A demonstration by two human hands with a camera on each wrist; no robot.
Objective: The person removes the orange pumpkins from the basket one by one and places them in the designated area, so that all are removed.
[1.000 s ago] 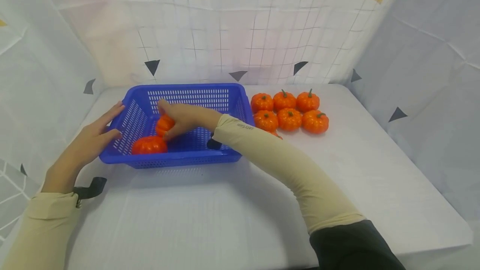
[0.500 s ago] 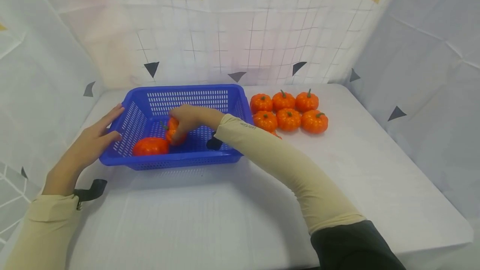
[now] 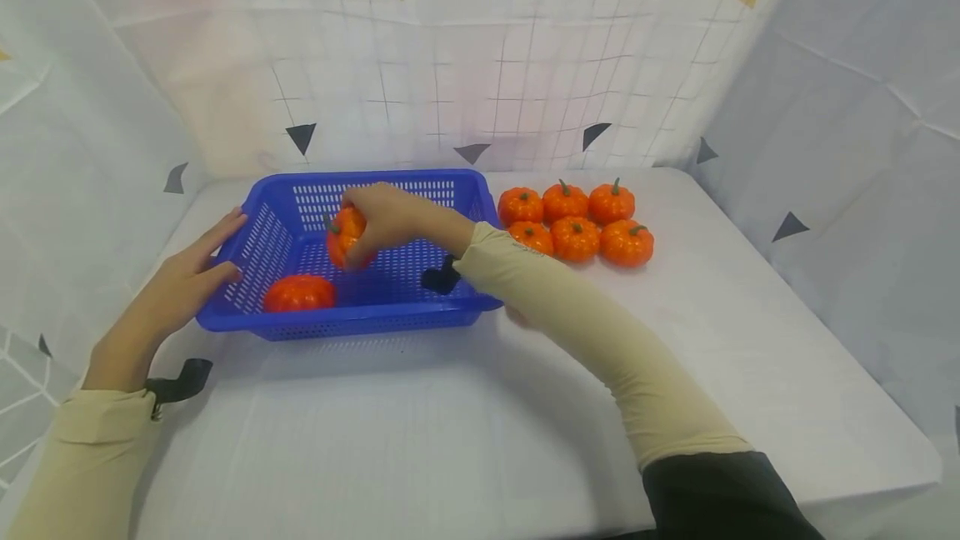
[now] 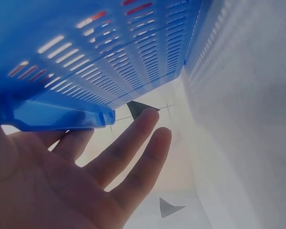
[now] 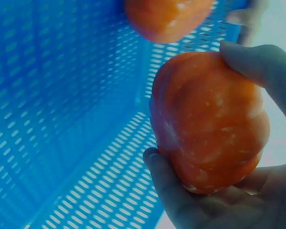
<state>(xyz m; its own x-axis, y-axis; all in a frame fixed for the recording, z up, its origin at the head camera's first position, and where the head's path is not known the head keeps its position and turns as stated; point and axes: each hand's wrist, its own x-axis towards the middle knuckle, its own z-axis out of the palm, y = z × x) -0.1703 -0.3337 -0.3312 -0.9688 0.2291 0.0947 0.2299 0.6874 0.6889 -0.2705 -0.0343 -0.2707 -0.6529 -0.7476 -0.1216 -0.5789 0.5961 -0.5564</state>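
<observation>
My right hand (image 3: 393, 215) grips a small orange pumpkin (image 3: 345, 232) over the inside of a blue slatted plastic basket (image 3: 367, 318). In the right wrist view, the thumb and fingers lie around opposite sides of this pumpkin (image 5: 207, 124), whose ribbed body shows. A second, redder-orange pumpkin (image 3: 300, 293) rests in the basket's front left corner. At the left end of the basket, my left hand (image 3: 180, 282) touches the rim with spread, mostly straight fingers. From the left wrist, those fingers (image 4: 138, 167) reach beneath the rim and along the outer wall.
Several orange pumpkins (image 3: 575, 238) stand in two rows on the white table (image 3: 360, 440), right of the basket. My right sleeve (image 3: 585, 340) crosses the basket's front right corner. White cloth walls (image 3: 465, 65) enclose the back and sides.
My right hand has shifted the gripped pumpkin rightward, away from the other one, then up and back. The right forearm has moved right and covers a near pumpkin. The left hand stays put.
</observation>
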